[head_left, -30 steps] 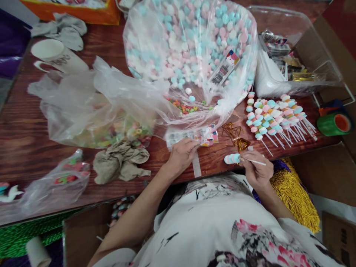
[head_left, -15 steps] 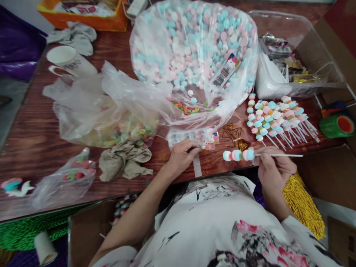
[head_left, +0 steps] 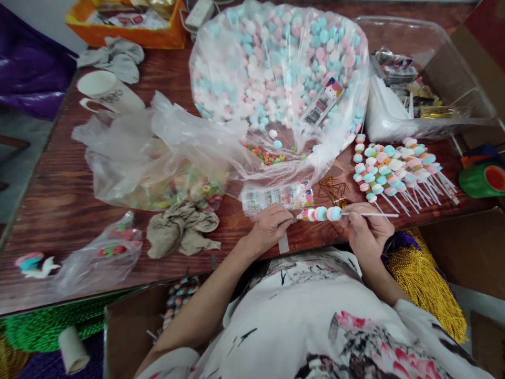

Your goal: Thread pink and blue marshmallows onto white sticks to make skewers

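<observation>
The right hand (head_left: 370, 230) grips a white stick (head_left: 379, 214), apparently sparing its marshmallows (head_left: 321, 213); opposite, the left hand (head_left: 271, 225) pinches a printed wrapper (head_left: 303, 215), seemingly steadying it at their tip.

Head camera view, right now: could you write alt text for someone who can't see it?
A person's right hand pinches the white stick of a marshmallow skewer, its marshmallow end pointing toward the left hand, at a wood-grained table. To the right lies a pile of similar skewers; beyond the hands sits a large clear bag of pastel marshmallows.
</observation>
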The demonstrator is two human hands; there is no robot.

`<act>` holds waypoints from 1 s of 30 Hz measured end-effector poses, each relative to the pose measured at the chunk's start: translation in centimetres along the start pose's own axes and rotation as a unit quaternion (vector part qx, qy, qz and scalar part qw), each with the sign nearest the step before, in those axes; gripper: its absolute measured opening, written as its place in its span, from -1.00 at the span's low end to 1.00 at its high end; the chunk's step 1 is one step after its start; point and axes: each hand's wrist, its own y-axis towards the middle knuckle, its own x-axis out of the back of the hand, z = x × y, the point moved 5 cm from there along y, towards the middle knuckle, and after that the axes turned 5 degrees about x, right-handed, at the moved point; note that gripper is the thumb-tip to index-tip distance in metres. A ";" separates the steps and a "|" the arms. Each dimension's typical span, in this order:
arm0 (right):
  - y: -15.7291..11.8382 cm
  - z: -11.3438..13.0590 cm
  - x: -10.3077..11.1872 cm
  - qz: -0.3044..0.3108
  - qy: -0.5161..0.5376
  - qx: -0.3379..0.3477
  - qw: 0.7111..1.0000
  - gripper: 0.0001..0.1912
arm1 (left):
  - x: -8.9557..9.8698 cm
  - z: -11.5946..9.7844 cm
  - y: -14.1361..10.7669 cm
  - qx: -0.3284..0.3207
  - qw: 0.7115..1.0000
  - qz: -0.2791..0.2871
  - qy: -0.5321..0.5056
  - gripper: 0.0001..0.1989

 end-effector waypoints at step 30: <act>0.0 -1.1 -1.7 -0.046 0.264 -0.100 0.958 -0.95 | -2.2 -2.5 0.2 0.116 0.980 0.111 -0.119 -0.80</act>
